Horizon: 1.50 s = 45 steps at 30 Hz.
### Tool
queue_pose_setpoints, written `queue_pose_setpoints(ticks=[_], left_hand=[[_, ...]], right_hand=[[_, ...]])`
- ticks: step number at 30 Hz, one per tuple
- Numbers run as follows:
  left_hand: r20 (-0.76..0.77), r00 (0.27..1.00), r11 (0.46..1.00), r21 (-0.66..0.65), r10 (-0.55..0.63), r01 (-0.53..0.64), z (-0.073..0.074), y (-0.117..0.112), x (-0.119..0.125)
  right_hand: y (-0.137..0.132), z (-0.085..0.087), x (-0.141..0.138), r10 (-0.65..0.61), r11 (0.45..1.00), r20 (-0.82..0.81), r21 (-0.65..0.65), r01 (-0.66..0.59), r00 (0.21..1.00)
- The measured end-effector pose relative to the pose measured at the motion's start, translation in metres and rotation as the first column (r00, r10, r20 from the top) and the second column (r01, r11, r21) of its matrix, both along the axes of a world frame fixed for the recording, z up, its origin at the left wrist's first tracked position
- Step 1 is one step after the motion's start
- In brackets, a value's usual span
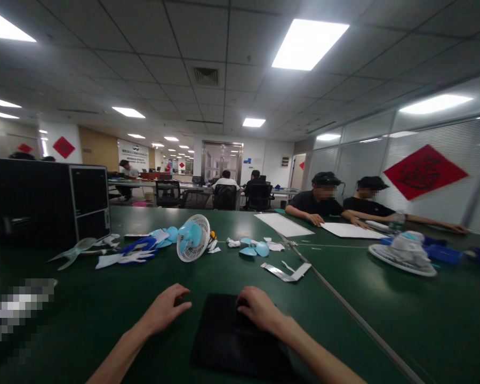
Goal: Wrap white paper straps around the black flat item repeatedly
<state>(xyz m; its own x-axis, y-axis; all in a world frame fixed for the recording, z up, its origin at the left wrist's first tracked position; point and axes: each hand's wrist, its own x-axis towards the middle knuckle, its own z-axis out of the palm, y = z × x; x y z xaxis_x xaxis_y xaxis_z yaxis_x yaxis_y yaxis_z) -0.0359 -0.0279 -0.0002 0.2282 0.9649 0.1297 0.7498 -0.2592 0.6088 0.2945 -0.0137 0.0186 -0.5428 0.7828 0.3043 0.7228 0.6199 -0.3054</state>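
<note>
- Here's your left hand (pixel 168 310), fingers loosely curled, holding nothing, just left of the black pad (pixel 220 344).
- Beyond it, the small fan (pixel 193 238) leans on the green table (pixel 164 360).
- Near centre, the pad lies flat; looks light, thin, perhaps bendy; its left edge offers hold.
- Right hand (pixel 258 309) curls over its far part; whether it's gripping anything, I can't tell.

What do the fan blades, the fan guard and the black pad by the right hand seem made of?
Fan blades: likely smooth plastic, evenly pale blue. Fan guard: white, slim ribs, probably moulded plastic, though coated wire is possible. Black pad: flat, dull, perhaps cloth or rubber; too dark to settle.
</note>
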Motion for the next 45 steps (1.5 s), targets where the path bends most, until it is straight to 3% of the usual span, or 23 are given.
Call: queue_pose_setpoints(ticks=[5, 9, 13, 16, 19, 23, 27, 34, 41, 45], left_hand=[[0.016, 0.996, 0.996, -0.033, -0.085, 0.086, -0.004, -0.003, 0.013], [-0.022, 0.992, 0.99, -0.061, -0.126, 0.125, 0.001, -0.008, 0.02], [-0.021, 0.995, 0.992, -0.076, -0.103, 0.101, 0.008, -0.012, 0.024], [-0.014, 0.996, 0.993, -0.082, -0.092, 0.09, 0.008, -0.011, 0.023], [-0.011, 0.998, 0.995, -0.073, -0.065, 0.064, 0.004, -0.008, 0.019], [-0.003, 0.999, 0.997, -0.068, -0.045, 0.044, -0.003, -0.002, 0.013], [-0.019, 0.999, 0.998, -0.058, -0.035, 0.034, -0.007, 0.002, 0.01], [-0.031, 0.999, 0.998, -0.054, -0.03, 0.028, -0.007, 0.002, 0.01], [-0.017, 0.999, 0.998, -0.053, -0.037, 0.036, -0.004, 0.0, 0.011], [-0.005, 0.999, 0.998, -0.057, -0.034, 0.034, -0.003, -0.001, 0.012]], right_hand=[[0.015, -0.014, -0.04, 0.021, 0.999, -0.005, 0.025, -0.021, 1.0], [0.029, -0.015, -0.037, -0.038, 0.998, 0.006, 0.047, 0.037, 0.999], [0.051, -0.004, 0.013, -0.254, 0.963, 0.005, 0.096, 0.252, 0.967], [0.064, 0.001, 0.069, -0.483, 0.867, -0.003, 0.143, 0.478, 0.876], [0.067, -0.001, 0.115, -0.598, 0.788, 0.003, 0.182, 0.588, 0.801], [0.069, -0.011, 0.141, -0.556, 0.823, 0.074, 0.192, 0.535, 0.828], [0.077, -0.019, 0.143, -0.491, 0.867, 0.12, 0.168, 0.47, 0.863], [0.077, -0.019, 0.141, -0.475, 0.875, 0.098, 0.161, 0.457, 0.875], [0.073, -0.014, 0.14, -0.468, 0.863, -0.077, 0.175, 0.474, 0.88], [0.066, 0.002, 0.138, -0.437, 0.849, -0.286, 0.183, 0.496, 0.853]])
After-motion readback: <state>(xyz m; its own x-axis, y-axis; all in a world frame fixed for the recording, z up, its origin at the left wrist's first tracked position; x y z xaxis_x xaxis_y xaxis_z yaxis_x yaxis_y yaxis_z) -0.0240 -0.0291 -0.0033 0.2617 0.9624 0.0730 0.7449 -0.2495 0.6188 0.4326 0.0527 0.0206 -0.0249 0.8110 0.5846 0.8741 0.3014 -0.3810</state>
